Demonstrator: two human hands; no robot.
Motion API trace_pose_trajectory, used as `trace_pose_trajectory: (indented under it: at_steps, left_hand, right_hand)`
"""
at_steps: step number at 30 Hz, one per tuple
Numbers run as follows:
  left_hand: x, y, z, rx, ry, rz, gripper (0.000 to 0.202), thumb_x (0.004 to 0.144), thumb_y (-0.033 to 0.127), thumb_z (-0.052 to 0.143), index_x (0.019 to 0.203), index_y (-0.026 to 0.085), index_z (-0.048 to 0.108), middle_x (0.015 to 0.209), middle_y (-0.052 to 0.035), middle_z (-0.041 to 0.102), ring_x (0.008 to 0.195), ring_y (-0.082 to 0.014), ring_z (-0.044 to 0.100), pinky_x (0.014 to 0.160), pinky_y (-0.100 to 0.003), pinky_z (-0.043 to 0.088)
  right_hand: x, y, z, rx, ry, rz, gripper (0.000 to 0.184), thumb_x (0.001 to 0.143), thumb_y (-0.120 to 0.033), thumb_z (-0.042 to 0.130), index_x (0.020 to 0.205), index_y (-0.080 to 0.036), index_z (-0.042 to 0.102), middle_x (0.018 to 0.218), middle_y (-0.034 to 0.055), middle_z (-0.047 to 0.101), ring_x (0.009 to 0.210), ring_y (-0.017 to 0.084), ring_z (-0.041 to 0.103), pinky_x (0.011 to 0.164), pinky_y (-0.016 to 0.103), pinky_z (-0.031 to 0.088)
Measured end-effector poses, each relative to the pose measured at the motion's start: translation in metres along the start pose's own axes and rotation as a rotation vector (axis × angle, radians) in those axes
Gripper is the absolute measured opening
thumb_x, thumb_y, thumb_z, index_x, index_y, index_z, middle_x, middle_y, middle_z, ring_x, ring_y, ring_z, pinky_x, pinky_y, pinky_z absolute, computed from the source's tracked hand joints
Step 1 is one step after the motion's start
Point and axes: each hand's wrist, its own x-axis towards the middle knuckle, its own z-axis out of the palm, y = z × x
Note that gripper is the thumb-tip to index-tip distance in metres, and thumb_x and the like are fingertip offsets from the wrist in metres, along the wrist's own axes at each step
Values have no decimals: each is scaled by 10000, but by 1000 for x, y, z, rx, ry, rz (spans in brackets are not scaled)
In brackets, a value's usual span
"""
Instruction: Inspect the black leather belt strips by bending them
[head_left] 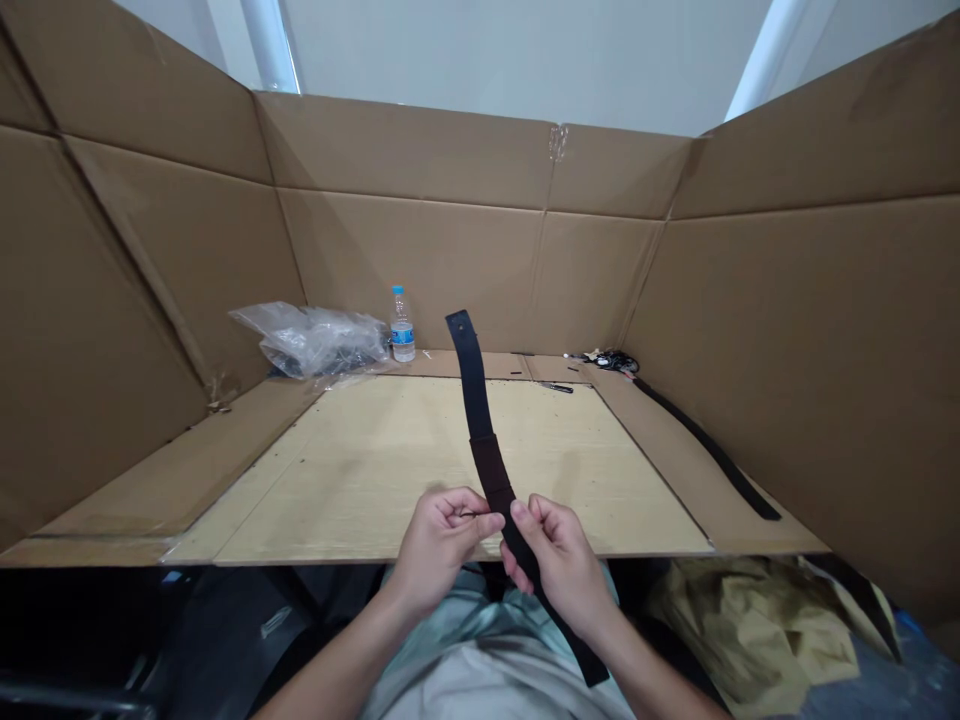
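A long, slightly curved black strap (474,395) rises over the front of the board, with a small round hole or stud near its top end. A dark brown-black sleeve-like band (491,468) wraps its middle. My right hand (559,560) is closed on the strap just below this band, thumb on the front and fingers behind. At the strap's left edge, my left hand (446,545) pinches with thumb and index finger. A thin dark bit shows between those fingers, too small to name. The strap's lower end hangs past my right wrist, over my lap.
Cardboard walls (412,240) enclose the wooden board (375,450) on three sides. Toward the back stand a clear plastic bag (319,340) and a water bottle (403,335). A cutter-like tool (556,387), tangled cables (611,360) and another black strap (709,445) lie right.
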Motion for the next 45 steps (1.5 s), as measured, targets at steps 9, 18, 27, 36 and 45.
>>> trace_pose_trajectory:
  at_steps: [9,18,27,36,45]
  left_hand:
    - [-3,5,4,32,62,21,488,598,514,782,637,139,472,459,90,263,411,-11,159,406,-174,87]
    - [-4,10,7,18,-19,12,379,645,420,778,662,115,554,548,-3,527,493,-74,452,472,-184,333]
    - [-5,13,9,30,46,48,366,600,386,804,579,136,537,500,26,467,474,-74,433,429,-177,281]
    - [-7,15,10,63,53,82,401,622,428,783,584,137,510,519,25,465,446,-46,341,410,-178,225]
    - [6,9,-3,36,119,86,398,592,406,811,603,133,520,468,35,474,425,-51,383,419,-165,278]
  right_hand:
    - [3,2,4,-34,41,23,531,831,-664,492,657,-188,335,455,-25,527,322,47,404,330,154,264]
    - [4,-10,-14,-79,-258,10,474,913,-554,445,1164,-152,473,708,39,657,536,143,641,380,170,382]
    - [4,-4,-10,-259,-120,-11,599,915,-619,378,587,-138,520,405,-6,454,338,57,391,371,177,284]
    - [-1,-7,-3,-407,-23,-76,600,918,-641,323,571,-170,452,419,-4,431,361,79,381,388,215,266]
    - [1,-12,-10,-67,-178,-38,495,904,-565,466,795,-113,633,685,42,561,592,100,482,552,222,383]
